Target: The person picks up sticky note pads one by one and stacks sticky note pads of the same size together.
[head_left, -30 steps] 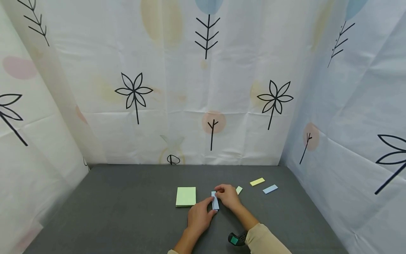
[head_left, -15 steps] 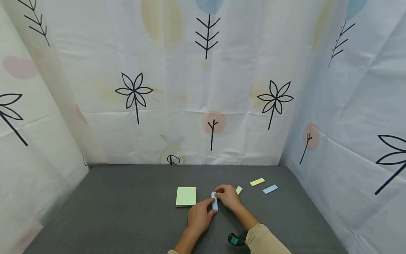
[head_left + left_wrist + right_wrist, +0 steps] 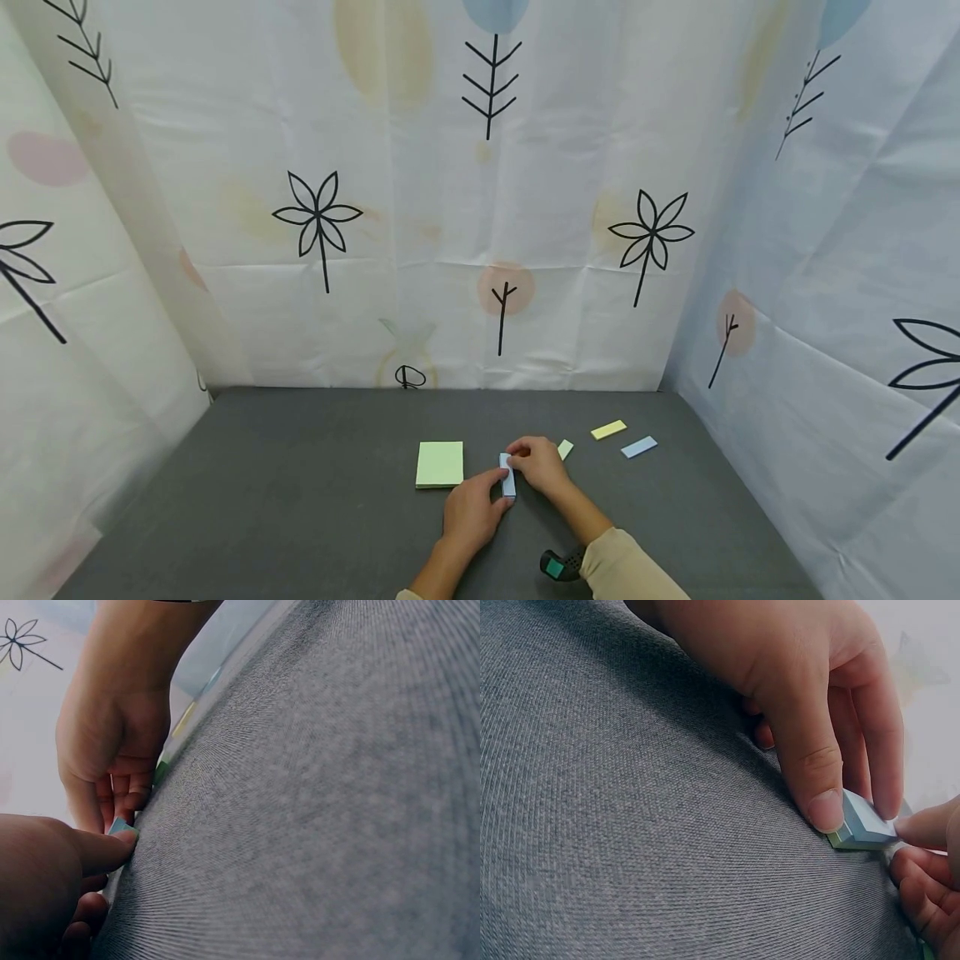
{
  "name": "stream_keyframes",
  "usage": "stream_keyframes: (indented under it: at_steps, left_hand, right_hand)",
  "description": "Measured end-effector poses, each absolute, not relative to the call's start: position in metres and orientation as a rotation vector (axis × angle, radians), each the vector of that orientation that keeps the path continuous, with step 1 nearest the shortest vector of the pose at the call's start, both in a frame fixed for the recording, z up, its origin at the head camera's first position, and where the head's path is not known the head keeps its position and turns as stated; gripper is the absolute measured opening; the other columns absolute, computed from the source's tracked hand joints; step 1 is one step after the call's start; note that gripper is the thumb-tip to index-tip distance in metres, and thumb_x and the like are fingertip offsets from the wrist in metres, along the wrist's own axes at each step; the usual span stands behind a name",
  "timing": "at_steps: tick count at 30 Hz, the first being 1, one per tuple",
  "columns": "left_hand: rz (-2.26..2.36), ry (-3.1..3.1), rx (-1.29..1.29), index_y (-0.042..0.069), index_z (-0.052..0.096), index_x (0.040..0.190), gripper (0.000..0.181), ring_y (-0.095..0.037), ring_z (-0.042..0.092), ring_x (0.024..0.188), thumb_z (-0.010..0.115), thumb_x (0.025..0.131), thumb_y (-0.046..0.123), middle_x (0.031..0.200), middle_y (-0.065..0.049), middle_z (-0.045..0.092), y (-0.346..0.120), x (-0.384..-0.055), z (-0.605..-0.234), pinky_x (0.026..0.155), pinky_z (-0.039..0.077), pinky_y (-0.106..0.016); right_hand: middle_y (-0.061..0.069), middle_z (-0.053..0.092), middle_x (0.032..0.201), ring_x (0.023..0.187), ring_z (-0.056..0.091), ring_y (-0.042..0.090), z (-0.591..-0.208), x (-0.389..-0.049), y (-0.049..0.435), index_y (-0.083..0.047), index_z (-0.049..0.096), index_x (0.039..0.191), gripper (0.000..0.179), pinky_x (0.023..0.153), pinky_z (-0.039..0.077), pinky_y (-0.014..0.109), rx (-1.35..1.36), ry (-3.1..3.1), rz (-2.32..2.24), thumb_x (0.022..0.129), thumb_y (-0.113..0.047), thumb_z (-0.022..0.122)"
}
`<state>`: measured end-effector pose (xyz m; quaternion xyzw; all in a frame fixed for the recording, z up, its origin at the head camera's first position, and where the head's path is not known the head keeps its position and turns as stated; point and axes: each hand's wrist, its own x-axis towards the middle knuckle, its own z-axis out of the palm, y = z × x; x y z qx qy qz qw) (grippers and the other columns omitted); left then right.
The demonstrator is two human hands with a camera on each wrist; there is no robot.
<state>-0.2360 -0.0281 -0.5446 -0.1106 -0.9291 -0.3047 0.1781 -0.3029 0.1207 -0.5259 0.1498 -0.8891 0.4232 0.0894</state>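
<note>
Pinching a narrow pale blue pad (image 3: pixel 508 487) on the grey table (image 3: pixel 300 500), a person's left hand (image 3: pixel 469 513) has thumb and fingertip slightly parted, the pad between them. The right hand (image 3: pixel 542 465), fingers curled, pinches the pad's far end. To the left lies a green square pad (image 3: pixel 439 465); to the right, a yellow strip (image 3: pixel 608 430).
</note>
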Motion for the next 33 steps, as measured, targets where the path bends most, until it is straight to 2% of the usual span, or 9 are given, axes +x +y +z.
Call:
stream_keyframes:
  at_steps: [21,28,33]
  left_hand:
    - [-0.854,-2.623,-0.305,0.020,0.074,0.109,0.037,-0.022,0.068,0.087,0.084,0.074,0.025,0.102,0.001,0.072,-0.0272,-0.2360,-0.5432,0.068,0.051,-0.041]
    - [-0.877,-2.635,-0.314,0.018,0.074,0.110,0.033,-0.023,0.068,0.087,0.079,0.080,0.031,0.102,0.000,0.072,-0.0276,-0.2350,-0.5407,0.070,0.051,-0.042]
    - [-0.905,-2.637,-0.315,0.018,0.074,0.110,0.029,-0.025,0.068,0.088,0.075,0.083,0.028,0.104,-0.001,0.072,-0.0275,-0.2354,-0.5397,0.070,0.051,-0.043]
  right_hand:
    - [0.001,0.065,0.072,0.065,0.058,0.012,-0.5258,-0.3014,0.1193,0.000,0.072,0.086,0.007,0.059,0.046,0.028,0.465,-2.633,1.252,0.079,0.000,0.073]
    - [0.000,0.065,0.072,0.065,0.058,0.011,-0.5259,-0.3023,0.1190,0.000,0.072,0.085,0.007,0.060,0.047,0.028,0.471,-2.625,1.236,0.079,0.000,0.073]
    - [-0.001,0.065,0.072,0.065,0.058,0.011,-0.5281,-0.3030,0.1196,-0.001,0.072,0.086,0.007,0.060,0.046,0.027,0.467,-2.628,1.243,0.079,-0.001,0.074]
